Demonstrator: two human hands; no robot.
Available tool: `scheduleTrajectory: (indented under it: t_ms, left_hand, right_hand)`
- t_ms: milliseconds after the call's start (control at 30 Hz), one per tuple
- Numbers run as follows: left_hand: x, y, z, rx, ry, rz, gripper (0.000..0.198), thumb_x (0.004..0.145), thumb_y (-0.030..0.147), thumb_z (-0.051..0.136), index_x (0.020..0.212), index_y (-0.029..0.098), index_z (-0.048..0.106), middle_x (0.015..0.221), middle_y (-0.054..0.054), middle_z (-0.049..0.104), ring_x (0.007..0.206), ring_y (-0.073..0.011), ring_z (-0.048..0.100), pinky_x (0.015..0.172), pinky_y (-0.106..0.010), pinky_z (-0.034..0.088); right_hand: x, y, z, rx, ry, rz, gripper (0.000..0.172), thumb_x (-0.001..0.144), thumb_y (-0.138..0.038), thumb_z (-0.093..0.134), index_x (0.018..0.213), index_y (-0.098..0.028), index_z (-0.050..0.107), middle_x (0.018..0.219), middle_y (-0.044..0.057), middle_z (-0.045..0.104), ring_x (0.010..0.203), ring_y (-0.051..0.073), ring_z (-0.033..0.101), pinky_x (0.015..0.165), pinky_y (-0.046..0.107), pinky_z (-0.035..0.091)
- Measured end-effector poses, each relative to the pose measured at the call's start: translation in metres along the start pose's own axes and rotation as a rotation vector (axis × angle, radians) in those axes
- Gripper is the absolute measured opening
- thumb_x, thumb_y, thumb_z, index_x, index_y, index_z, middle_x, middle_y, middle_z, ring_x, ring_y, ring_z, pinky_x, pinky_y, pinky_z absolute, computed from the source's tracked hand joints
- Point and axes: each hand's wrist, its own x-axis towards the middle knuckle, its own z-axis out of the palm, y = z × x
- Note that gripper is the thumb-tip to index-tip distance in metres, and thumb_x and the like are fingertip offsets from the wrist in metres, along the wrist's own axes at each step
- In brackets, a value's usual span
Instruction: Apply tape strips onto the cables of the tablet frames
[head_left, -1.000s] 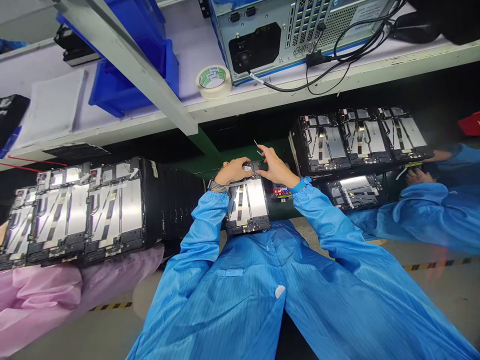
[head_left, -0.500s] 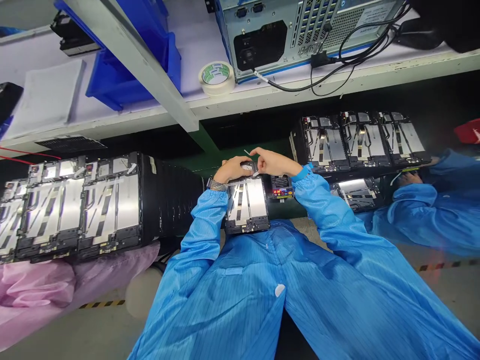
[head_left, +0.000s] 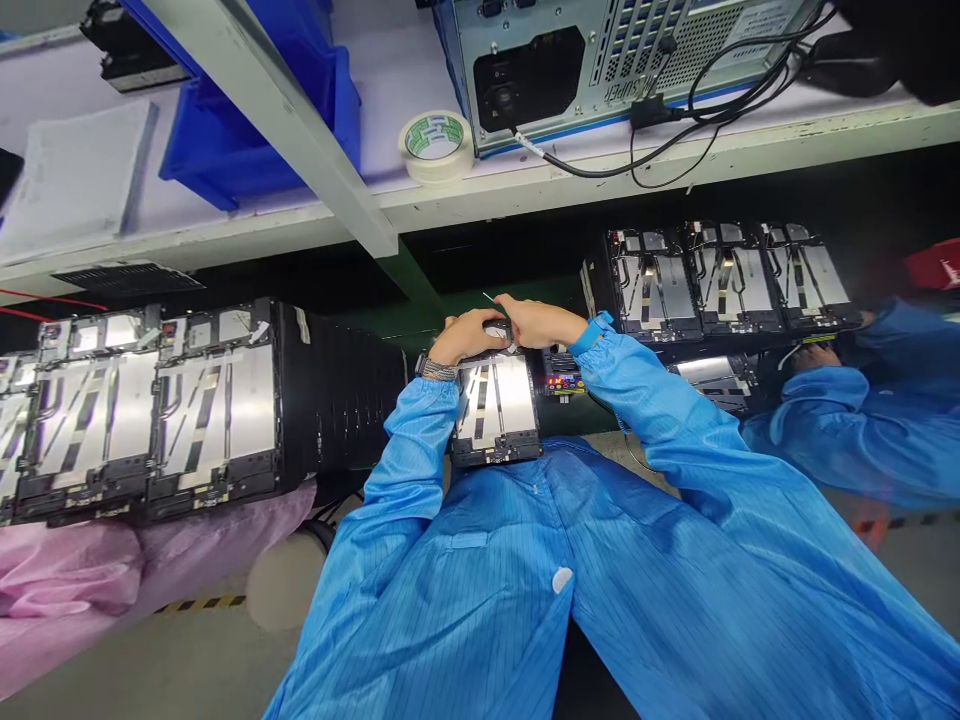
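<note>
An opened flat electronic device [head_left: 502, 395] with a silver plate and dark strips lies before me, its near edge close to my lap. My left hand [head_left: 469, 338] curls over its far left end and grips it, a watch band at the wrist. Close beside it, my right hand [head_left: 541, 322] is closed at the far right corner. A thin pale stick [head_left: 489, 298] pokes out above the right fingers; its kind is too small to make out. The right fingertips and the spot they work on are partly hidden.
Stacked trays of similar devices [head_left: 217, 400] stand at left, more [head_left: 724, 280] at right. Behind my right wrist is a small box with a lit red display [head_left: 564, 384]. A shelf above holds a tape roll [head_left: 436, 148], blue bin [head_left: 255, 150] and computer case [head_left: 615, 65]. Co-workers' sleeves appear on both sides.
My right hand has shifted slightly left and is turned more over the far end, closer to the left hand. The left hand keeps its place on the device. The view has shifted slightly.
</note>
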Motion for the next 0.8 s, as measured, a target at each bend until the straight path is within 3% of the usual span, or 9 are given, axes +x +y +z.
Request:
scheduleTrajectory:
  t_ms: [200,433,533,633,700,800]
  left_hand:
    - [0.002,-0.002,0.002,0.002,0.006,0.010,0.058,0.079,0.044,0.083,0.135,0.030,0.072,0.134,-0.007,0.074,0.130,-0.0385,0.063,0.118,-0.056,0.031]
    - [0.004,-0.004,0.006,0.027,0.015,0.007,0.060,0.079,0.049,0.082,0.134,0.029,0.072,0.128,-0.009,0.076,0.125,-0.0410,0.066,0.115,-0.057,0.034]
    - [0.002,-0.002,0.005,0.031,0.010,0.009,0.062,0.078,0.052,0.082,0.135,0.029,0.071,0.131,-0.009,0.075,0.127,-0.0401,0.064,0.117,-0.056,0.032]
    - [-0.002,0.001,0.000,0.036,-0.009,0.011,0.060,0.081,0.053,0.079,0.136,0.030,0.070,0.137,-0.007,0.073,0.132,-0.0376,0.061,0.119,-0.055,0.029]
    - [-0.005,0.003,-0.005,0.041,-0.034,0.007,0.057,0.085,0.055,0.075,0.137,0.031,0.069,0.139,-0.006,0.071,0.132,-0.0361,0.061,0.120,-0.054,0.028]
    - [-0.008,0.005,-0.010,0.057,-0.087,0.011,0.059,0.088,0.062,0.069,0.140,0.033,0.067,0.141,-0.006,0.070,0.130,-0.0352,0.061,0.118,-0.053,0.030]
  right_hand:
    - [0.005,-0.003,0.008,-0.087,0.049,0.020,0.090,0.086,-0.013,0.080,0.162,-0.013,0.031,0.126,0.021,0.073,0.113,0.037,0.072,0.088,0.041,0.053]
    - [0.010,-0.009,0.021,-0.165,0.113,0.016,0.083,0.087,-0.013,0.079,0.158,-0.012,0.036,0.122,0.023,0.073,0.115,0.041,0.071,0.093,0.047,0.051]
    - [0.018,0.006,0.022,-0.123,0.217,0.029,0.098,0.076,-0.024,0.093,0.156,-0.015,0.039,0.127,0.023,0.069,0.114,0.042,0.069,0.096,0.049,0.051]
    - [0.022,0.036,0.022,0.051,0.284,0.068,0.118,0.058,-0.033,0.104,0.157,-0.019,0.041,0.124,0.018,0.067,0.110,0.038,0.069,0.094,0.046,0.052]
    - [0.020,0.057,0.026,0.283,0.298,0.089,0.114,0.065,-0.037,0.100,0.159,-0.021,0.039,0.112,0.011,0.070,0.100,0.031,0.069,0.086,0.041,0.054]
    - [0.013,0.076,0.042,0.673,0.352,0.095,0.092,0.085,-0.042,0.084,0.161,-0.022,0.036,0.098,0.004,0.069,0.078,0.021,0.066,0.067,0.032,0.053]
